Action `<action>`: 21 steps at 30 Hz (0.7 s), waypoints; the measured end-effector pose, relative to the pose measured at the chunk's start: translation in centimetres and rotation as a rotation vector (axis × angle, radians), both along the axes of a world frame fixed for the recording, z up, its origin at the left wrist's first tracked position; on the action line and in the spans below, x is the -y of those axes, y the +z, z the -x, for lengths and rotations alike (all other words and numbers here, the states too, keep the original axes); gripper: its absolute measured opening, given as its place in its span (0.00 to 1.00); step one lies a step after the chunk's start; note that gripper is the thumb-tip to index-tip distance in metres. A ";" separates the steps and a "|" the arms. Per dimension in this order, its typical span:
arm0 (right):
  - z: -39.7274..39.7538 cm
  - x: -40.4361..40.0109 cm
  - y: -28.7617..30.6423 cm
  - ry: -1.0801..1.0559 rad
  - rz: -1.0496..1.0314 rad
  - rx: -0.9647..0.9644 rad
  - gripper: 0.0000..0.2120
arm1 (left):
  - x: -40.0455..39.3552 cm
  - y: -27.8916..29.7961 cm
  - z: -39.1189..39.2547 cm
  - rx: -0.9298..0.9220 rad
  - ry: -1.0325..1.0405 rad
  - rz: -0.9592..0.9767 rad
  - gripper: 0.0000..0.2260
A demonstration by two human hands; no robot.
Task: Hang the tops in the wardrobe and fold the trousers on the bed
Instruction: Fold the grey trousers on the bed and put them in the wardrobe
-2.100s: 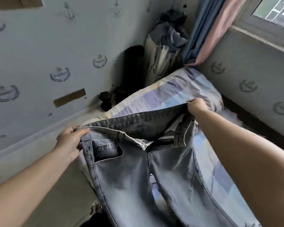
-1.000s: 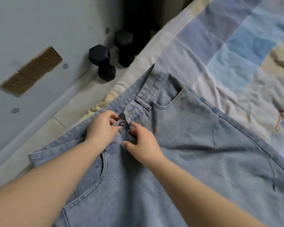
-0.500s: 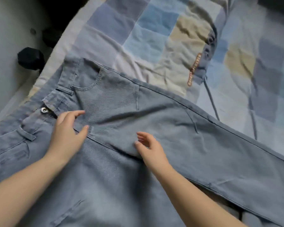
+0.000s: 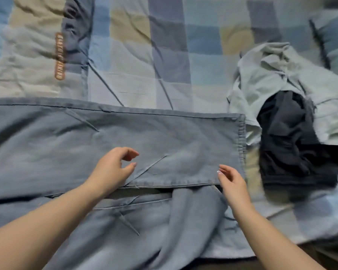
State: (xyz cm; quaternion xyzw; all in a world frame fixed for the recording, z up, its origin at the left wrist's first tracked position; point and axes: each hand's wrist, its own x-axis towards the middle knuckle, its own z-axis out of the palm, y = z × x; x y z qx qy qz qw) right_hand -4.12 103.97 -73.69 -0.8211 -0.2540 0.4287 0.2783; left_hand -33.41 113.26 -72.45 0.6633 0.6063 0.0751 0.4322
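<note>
while both hands hover low over the denim, the jeans (image 4: 109,137) lie flat across the checked bedspread (image 4: 183,61), legs running left to right, hems ending at the right. far leg is spread smooth with a few thin creases; its stitched hem (image 4: 241,145) sits just beside the clothes pile. near leg (image 4: 164,227) is rumpled and bunched toward the bed edge, partly tucked under the far leg's lower seam. left hand (image 4: 110,169) is over the far leg near that seam, fingers loosely curled, thumb and forefinger apart, holding nothing; can't tell whether the heel of the hand touches the cloth. right hand (image 4: 231,182) is at the lower right corner of the far leg, fingers relaxed and slightly bent, nothing gripped; contact with the fabric unclear. to the right of the hems: a crumpled pale grey-green garment (image 4: 271,75) with a dark garment (image 4: 287,145) lying partly on it, both close to the hem, the pale one looks to touch it. an orange lettered label (image 4: 59,56) shows on the bedspread far left, text too blurred to read. frame is motion-blurred, worst at the right edge.
</note>
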 end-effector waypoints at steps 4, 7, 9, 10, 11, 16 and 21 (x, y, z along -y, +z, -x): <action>-7.9 5.7 -1.1 -0.001 0.157 0.062 0.05 | 1.8 -1.6 -8.9 -0.034 -0.168 0.244 0.07; -9.6 10.0 -2.8 0.205 0.323 -0.064 0.11 | 4.4 -3.8 -13.7 -0.211 -0.327 0.376 0.14; -9.2 11.3 -3.9 0.313 0.318 -0.128 0.19 | 5.9 -5.0 -15.4 -0.299 -0.351 0.387 0.20; -9.1 11.7 -4.4 0.355 0.289 -0.130 0.23 | 6.6 -5.6 -16.0 -0.317 -0.340 0.382 0.22; -8.8 11.6 -4.9 0.396 0.267 -0.125 0.26 | 7.0 -6.0 -16.4 -0.315 -0.309 0.372 0.24; -7.2 10.9 -5.9 0.663 0.175 0.040 0.12 | 7.9 -6.7 -16.6 -0.392 -0.313 0.455 0.17; -8.7 13.3 -3.9 0.474 -0.049 0.101 0.08 | 9.1 -6.2 -17.2 -0.366 -0.351 0.293 0.19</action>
